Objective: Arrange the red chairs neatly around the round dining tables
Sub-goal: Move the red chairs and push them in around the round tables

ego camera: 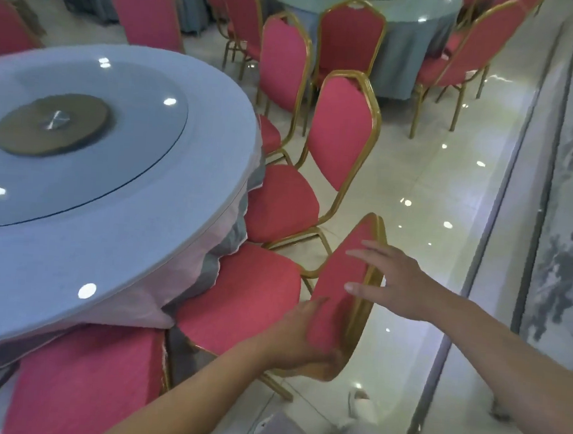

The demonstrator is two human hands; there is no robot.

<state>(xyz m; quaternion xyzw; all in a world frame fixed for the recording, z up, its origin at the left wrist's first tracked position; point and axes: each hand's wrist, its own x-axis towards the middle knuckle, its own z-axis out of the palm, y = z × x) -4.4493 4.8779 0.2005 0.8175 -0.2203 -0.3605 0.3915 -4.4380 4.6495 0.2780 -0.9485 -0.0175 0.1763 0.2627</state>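
Lower centre of frame: left hand [304,336] gripped the low edge of the red chair [336,288] at its back. Right hand [395,285] lay flat on the upper rim, fingers spread wide, holding nothing. The seat was already under the counter [72,252] edge, touching the tablecloth [208,245].

Risks, judged:
- Pushing further could snag and drag the cloth.
- With only one real grip, the chair could twist and knock the neighbouring chair [342,129] just above it.
- The legs may skid on the glossy floor [432,193].

near table [81,270] cut by left edge; far table [406,38] by top
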